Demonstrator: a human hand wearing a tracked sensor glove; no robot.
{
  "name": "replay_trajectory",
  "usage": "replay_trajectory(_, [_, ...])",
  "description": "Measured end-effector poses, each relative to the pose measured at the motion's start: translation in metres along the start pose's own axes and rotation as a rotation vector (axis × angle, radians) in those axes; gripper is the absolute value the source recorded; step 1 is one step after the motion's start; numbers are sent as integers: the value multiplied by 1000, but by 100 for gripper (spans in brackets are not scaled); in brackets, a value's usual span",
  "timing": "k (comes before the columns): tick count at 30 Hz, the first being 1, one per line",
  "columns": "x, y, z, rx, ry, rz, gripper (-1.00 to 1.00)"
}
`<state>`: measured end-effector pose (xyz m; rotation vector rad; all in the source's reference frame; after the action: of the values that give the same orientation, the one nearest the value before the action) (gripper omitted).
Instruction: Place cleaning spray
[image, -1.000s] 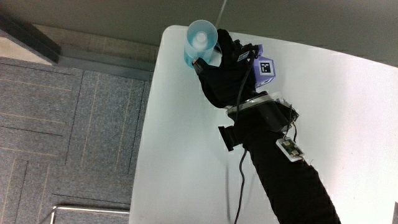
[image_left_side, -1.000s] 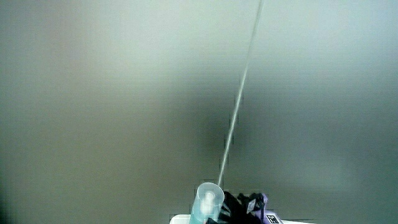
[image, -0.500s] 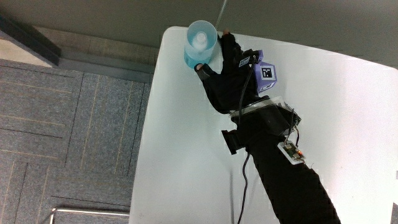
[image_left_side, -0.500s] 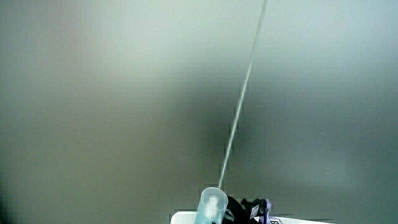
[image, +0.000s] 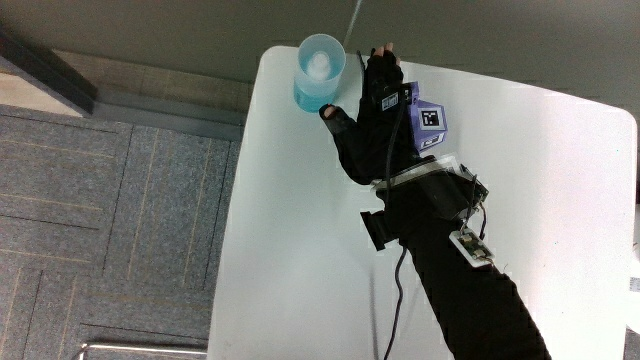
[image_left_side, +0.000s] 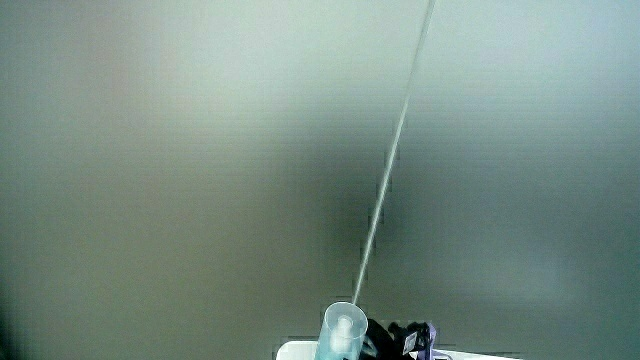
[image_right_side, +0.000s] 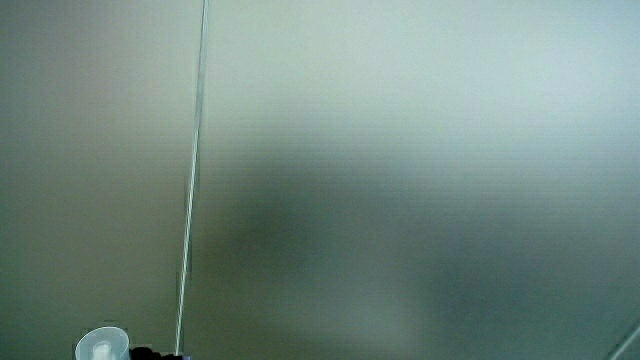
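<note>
- Strong glare washes out the white table, its surface almost featureless;
- The black-gloved hand shows little detail;
- Both side views show mostly a pale, unevenly lit wall with soft dark patches.

The cleaning spray looks like clear, pale blue plastic, smooth and slightly glossy, with a white plastic part showing inside its cap; its cap also shows in both side views, against a plain, matt pale wall. The surface is white, smooth and faintly shiny. The hand wears a matt black cloth glove, with a hard, printed purple and white cube on its back. The floor is grey, rough-looking carpet tile.
</note>
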<state>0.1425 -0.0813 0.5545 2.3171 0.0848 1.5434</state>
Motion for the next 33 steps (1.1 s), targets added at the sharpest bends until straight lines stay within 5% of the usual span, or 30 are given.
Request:
replay_trajectory(1, [-4, -2, -1, 33, -19, 33, -100])
replay_trajectory(3, [-11, -4, 2, -7, -147, -14, -100])
replay_trajectory(10, [-15, -13, -3, 66, -509, 60, -100])
replay_trajectory(15, [-16, -12, -3, 30, -649, 61, -100])
replay_trajectory(18, [-15, -12, -2, 19, -673, 57, -100])
replay_trajectory(31, [-4, -21, 15, -12, -582, 66, -100])
replay_trajectory(33, [1, -24, 16, 173, -1053, 127, -100])
